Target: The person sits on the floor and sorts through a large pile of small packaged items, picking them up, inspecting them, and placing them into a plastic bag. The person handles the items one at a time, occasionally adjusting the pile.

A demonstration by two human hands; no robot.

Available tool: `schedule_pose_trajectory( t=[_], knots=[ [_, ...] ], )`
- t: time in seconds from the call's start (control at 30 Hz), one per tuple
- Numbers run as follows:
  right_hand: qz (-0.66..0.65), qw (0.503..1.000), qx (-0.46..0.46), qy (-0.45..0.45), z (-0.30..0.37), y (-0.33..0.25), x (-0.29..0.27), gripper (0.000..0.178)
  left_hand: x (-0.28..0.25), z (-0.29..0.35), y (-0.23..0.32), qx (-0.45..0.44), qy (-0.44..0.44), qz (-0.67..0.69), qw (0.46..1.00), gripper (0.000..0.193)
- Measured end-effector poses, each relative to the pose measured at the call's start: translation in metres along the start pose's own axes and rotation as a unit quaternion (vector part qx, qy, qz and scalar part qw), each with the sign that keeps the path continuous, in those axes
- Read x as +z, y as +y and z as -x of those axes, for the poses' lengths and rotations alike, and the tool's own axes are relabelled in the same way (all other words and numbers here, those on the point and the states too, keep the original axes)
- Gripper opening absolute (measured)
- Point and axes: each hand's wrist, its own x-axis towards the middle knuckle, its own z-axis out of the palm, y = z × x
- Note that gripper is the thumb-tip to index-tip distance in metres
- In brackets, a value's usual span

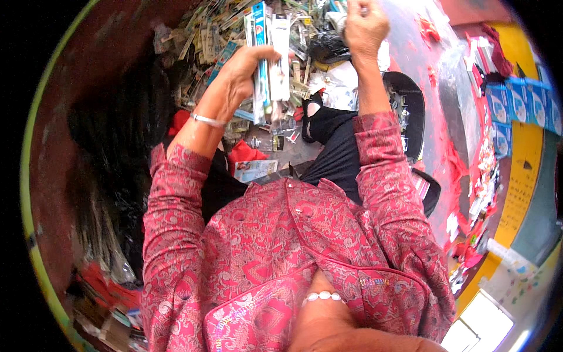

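My left hand (243, 69) is closed round a bunch of long, narrow packets (280, 56), white and blue with clear parts, held upright above a pile. What lies inside the packets is too blurred to tell. At the top edge of the view, my right hand (366, 29) is raised with its fingers curled in. Something pale seems to show beside its fingers, but I cannot make out what it is. Below both hands spreads a large heap of similar slim packets (202, 35). Close to the right hand lies a black plastic bag (328, 48).
Black plastic sacks (117, 129) stand at the left. A dark round tray (413, 114) with small pieces sits beside my right forearm. Red cloth scraps (245, 154) and a printed card (256, 169) lie before me. Blue and white boxes (525, 105) stand at the far right.
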Motion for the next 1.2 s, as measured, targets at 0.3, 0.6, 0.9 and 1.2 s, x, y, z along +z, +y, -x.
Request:
schedule_pose_trajectory(
  t=[0.3, 0.6, 0.9, 1.2],
  knots=[
    [-0.120, 0.906, -0.150, -0.378, 0.075, -0.046, 0.018, 0.019, -0.027, -0.021, 0.002, 0.096, 0.170, 0.129, 0.972, 0.019],
    [0.083, 0.855, -0.158, -0.486, 0.061, -0.065, -0.024, 0.045, -0.021, -0.020, 0.006, 0.193, 0.273, 0.091, 0.938, 0.033],
    [-0.012, 0.857, -0.139, -0.495, 0.064, -0.047, -0.026, 0.031, -0.030, -0.026, 0.010, 0.193, 0.267, 0.141, 0.933, 0.020],
    [-0.076, 0.946, -0.119, -0.292, 0.059, -0.065, -0.039, 0.014, -0.038, -0.018, 0.029, 0.208, 0.221, 0.218, 0.928, 0.014]
  ],
)
